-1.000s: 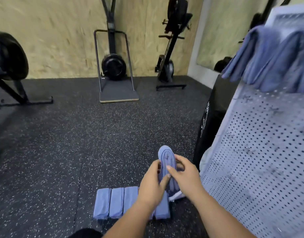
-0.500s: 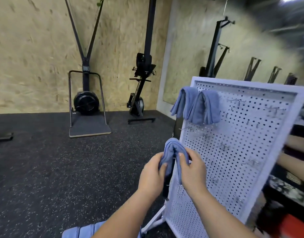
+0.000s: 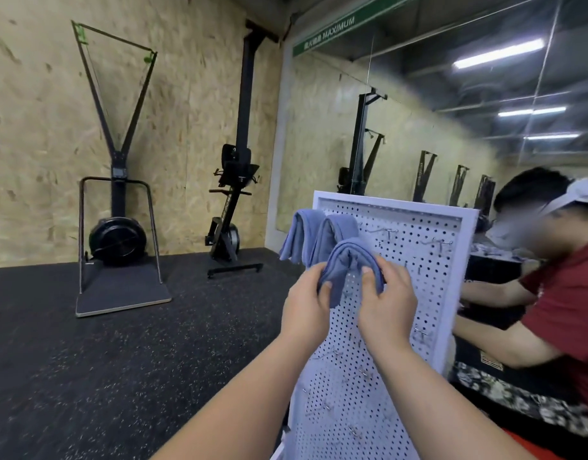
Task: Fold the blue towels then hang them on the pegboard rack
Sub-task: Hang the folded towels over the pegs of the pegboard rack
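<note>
A folded blue towel (image 3: 347, 262) is held up in front of the white pegboard rack (image 3: 428, 280), its fold arched upward. My left hand (image 3: 307, 302) grips its left side and my right hand (image 3: 384, 305) grips its right side, thumbs on the near face. Two more folded blue towels (image 3: 314, 235) hang side by side at the rack's top left, just behind and above the held one. Small metal hooks (image 3: 387, 231) stick out across the board.
A person in a red shirt (image 3: 558, 303) leans over a dark table right of the rack. Black gym machines (image 3: 116, 234) stand against the chipboard wall at the back. A wall mirror (image 3: 419, 111) lies behind the rack. Speckled black rubber floor spreads to the left.
Both hands lifted the folded towel from near the floor up to the rack's upper left, close to the hanging towels. My view rose and the towels on the floor left the frame.
</note>
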